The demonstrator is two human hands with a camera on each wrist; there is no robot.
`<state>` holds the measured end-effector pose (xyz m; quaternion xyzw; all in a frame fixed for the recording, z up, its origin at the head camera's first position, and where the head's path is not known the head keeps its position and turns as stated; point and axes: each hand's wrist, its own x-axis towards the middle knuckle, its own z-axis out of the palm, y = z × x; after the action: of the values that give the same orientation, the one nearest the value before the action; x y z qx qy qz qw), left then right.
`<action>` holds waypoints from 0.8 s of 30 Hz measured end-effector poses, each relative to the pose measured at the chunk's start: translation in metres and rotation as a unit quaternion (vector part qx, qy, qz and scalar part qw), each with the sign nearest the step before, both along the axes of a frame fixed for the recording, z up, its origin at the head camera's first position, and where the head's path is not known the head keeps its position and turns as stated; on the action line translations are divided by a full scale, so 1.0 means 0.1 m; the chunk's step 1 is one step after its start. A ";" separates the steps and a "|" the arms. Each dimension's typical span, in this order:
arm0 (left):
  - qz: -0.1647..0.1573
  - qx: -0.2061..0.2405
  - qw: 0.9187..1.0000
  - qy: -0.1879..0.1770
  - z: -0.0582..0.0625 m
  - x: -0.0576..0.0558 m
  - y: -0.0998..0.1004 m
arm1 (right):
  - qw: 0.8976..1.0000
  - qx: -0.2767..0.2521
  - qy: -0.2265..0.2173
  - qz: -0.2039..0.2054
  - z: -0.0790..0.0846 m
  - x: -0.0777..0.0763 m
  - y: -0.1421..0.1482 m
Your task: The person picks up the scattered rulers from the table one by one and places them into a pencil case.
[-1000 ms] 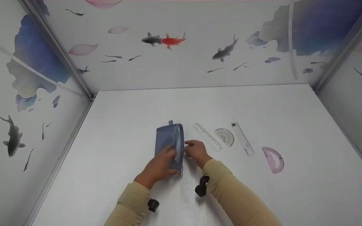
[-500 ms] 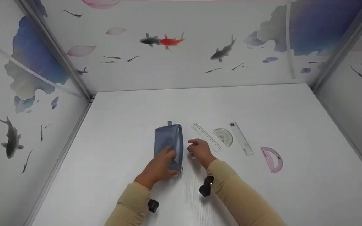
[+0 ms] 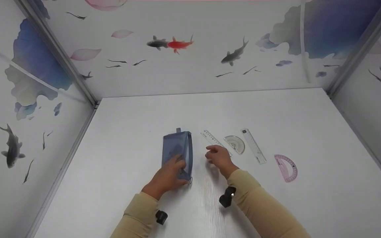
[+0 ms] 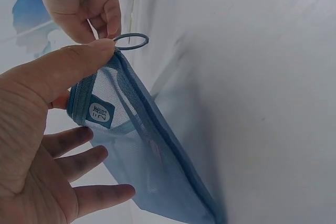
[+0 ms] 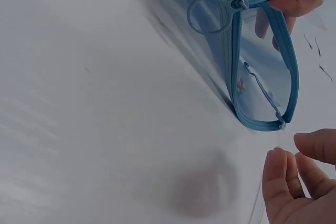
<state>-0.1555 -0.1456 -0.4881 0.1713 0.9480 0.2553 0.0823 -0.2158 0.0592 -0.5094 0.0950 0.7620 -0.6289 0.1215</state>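
My left hand [image 3: 165,177] grips the near end of a blue mesh zip pouch [image 3: 173,142], thumb and a finger pinching it by the zip while the other fingers spread. The pouch's unzipped mouth gapes in the right wrist view, with a blue pull ring [image 5: 190,17] at the held end. To the right of the pouch, apart from it, my right hand [image 3: 221,158] hovers with loosely bent fingers and nothing between them. It covers the lower part of a clear ruler [image 3: 211,136] in the head view. Something faint and pinkish shows through the pouch.
Beyond the right hand lie a clear protractor [image 3: 236,144], a second clear ruler [image 3: 254,146] and, farther right, a pink protractor [image 3: 295,169]. White panels printed with fish enclose the white table [image 3: 127,125] at the back and both sides.
My right hand has drawn away from the pouch's open edge, moving right toward the nearest ruler. The left hand keeps its hold, and the pouch stays nearly in place.
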 end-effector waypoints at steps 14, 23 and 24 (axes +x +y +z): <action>-0.007 0.003 1.000 0.017 -0.05 0.00 0.01 | 1.000 0.021 0.020 0.001 0.08 0.03 0.33; -0.001 0.020 1.000 0.010 -0.07 -0.01 0.01 | 0.998 0.050 0.045 0.011 0.13 0.03 0.54; 0.000 0.020 1.000 0.009 -0.07 -0.01 0.01 | 0.997 0.055 0.047 0.012 0.14 0.04 0.56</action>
<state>-0.1563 -0.1442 -0.4950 0.1752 0.9435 0.2724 0.0706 -0.2122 0.1147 -0.4956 0.0626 0.8015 -0.5882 0.0874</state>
